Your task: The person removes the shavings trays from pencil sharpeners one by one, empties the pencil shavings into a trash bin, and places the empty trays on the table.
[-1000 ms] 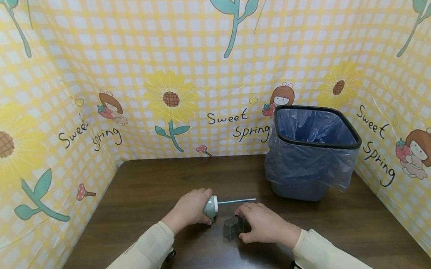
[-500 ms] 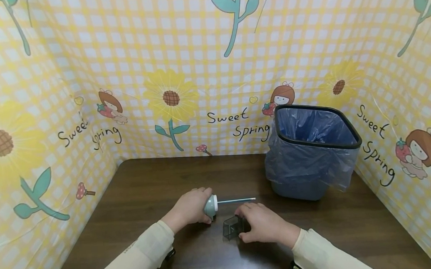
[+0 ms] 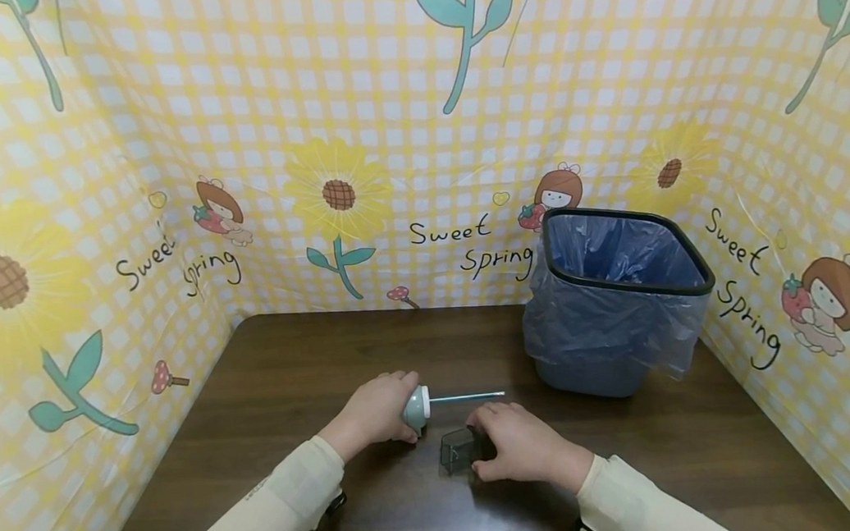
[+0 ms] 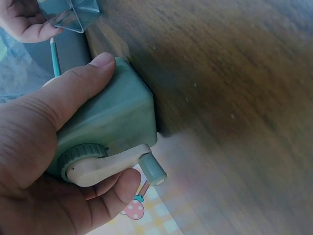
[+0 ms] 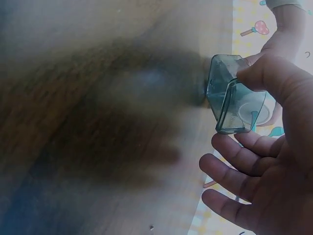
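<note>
My left hand [image 3: 377, 409] grips a green crank pencil sharpener [image 4: 117, 105] lying low over the table. In the left wrist view its thumb lies along the body, and the cream crank [image 4: 110, 166] with a green knob sticks out past the fingers. From the sharpener's white front a teal pencil [image 3: 467, 397] points right. Just in front of the pencil, my right hand [image 3: 522, 444] holds a clear smoky shavings drawer [image 3: 455, 452] between thumb and fingers. The right wrist view shows the drawer's open side; I cannot make out any shavings inside.
A grey-blue bin [image 3: 588, 377] lined with a blue plastic bag [image 3: 607, 327] stands at the back right of the dark wooden table [image 3: 312, 347]. Yellow checked cloth [image 3: 417, 151] walls the table in at the back and both sides.
The right hand and the drawer have shifted very slightly. The left hand, sharpener and pencil stay where they were.
</note>
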Motion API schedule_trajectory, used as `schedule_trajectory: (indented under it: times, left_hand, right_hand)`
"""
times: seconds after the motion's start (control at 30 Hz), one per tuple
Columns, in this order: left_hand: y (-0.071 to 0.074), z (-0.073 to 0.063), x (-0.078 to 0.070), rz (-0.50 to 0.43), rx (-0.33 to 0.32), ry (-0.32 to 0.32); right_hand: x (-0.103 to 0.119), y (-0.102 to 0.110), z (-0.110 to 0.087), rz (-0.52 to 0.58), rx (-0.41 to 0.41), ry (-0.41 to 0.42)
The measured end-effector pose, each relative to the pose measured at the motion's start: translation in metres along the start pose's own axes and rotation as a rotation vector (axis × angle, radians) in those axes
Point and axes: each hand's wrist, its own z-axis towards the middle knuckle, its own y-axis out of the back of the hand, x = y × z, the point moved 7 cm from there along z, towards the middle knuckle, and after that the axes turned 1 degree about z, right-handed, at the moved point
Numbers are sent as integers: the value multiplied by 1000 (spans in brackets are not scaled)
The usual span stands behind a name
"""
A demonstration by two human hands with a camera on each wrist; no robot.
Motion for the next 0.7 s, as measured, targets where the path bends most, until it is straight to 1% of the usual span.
schedule_trajectory:
  times: [0.1,0.3,0.57,0.7]
  left_hand:
    - [0,0,0,-4,3,3]
    - [3,0,0,-13,4,11]
    - [1,0,0,-20,11,14]
    - [3,-1,-1,-23,9,13]
  right_hand:
    - [0,0,-1,-3,-3,-4]
    - [-1,0,-2,-4,22,-18]
    - [0,0,-3,-8,25,-13]
    - [-3,-2,-3,-8,37,-19]
